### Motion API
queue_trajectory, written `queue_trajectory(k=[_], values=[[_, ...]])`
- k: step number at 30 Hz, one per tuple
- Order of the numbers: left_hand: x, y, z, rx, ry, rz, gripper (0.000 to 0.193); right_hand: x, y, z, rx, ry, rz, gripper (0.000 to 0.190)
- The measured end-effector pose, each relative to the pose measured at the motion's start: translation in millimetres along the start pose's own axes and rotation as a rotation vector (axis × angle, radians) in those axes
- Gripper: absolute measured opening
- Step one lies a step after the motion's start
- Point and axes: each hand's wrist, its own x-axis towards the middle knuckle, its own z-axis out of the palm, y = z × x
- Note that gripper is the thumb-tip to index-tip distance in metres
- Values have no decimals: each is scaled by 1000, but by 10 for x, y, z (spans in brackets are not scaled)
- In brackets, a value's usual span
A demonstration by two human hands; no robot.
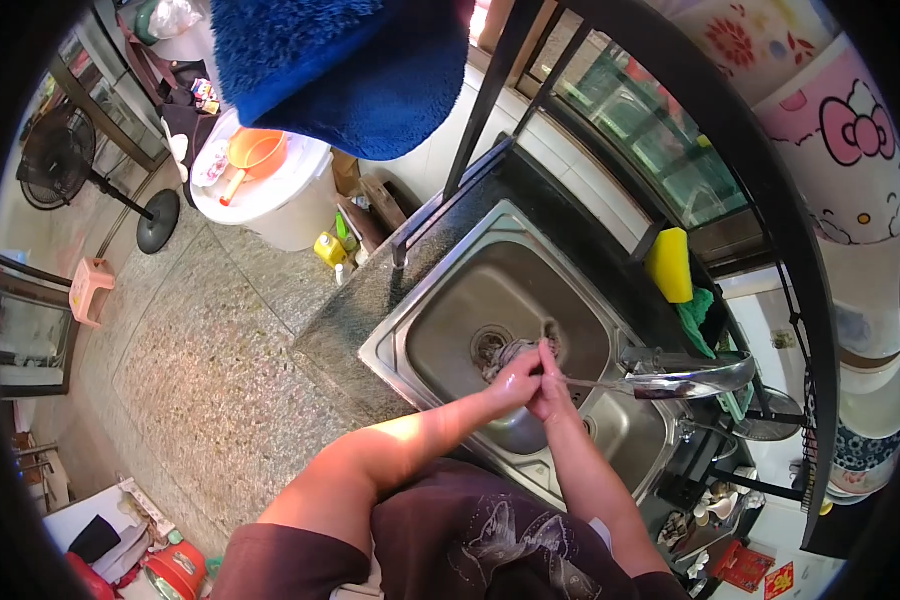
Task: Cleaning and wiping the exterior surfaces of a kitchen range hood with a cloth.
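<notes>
My left hand [516, 384] and my right hand [549, 386] meet over the larger bowl of a stainless steel double sink [450, 300]. Water [596, 384] runs onto them from an arched chrome tap [690, 381] on the right. Their fingers overlap, so whether anything is held between them is hidden. Just beyond the fingers, beside the round drain [487, 341], lies a crumpled greyish thing [508, 352], perhaps a wet cloth; the hands seem close to it, but contact is unclear.
A yellow sponge [669, 264] and a green cloth [694, 319] sit behind the tap. A black rack [810, 247] with bowls arches over the right side. A blue plush cloth [345, 82] hangs ahead. A white bucket [289, 214] bearing an orange dipper [257, 154] stands left.
</notes>
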Motion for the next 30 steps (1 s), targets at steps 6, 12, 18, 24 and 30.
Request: queue_trajectory(k=[6, 12, 18, 24, 30], values=[[-294, 201, 121, 302, 67, 114, 37, 30, -21, -111, -28, 86, -127, 24], [-252, -163, 144, 187, 266, -68, 58, -101, -120, 63, -209, 111, -129, 22], [-154, -252, -137, -197, 240, -556, 67, -124, -95, -74, -248, -2, -208, 19], [-136, -86, -7, -680, 52, -649, 51, -27, -50, -212, -442, 168, -384, 22], [127, -266, 84, -1222, 190, -676, 39, -257, 123, 115, -937, 187, -612, 33]])
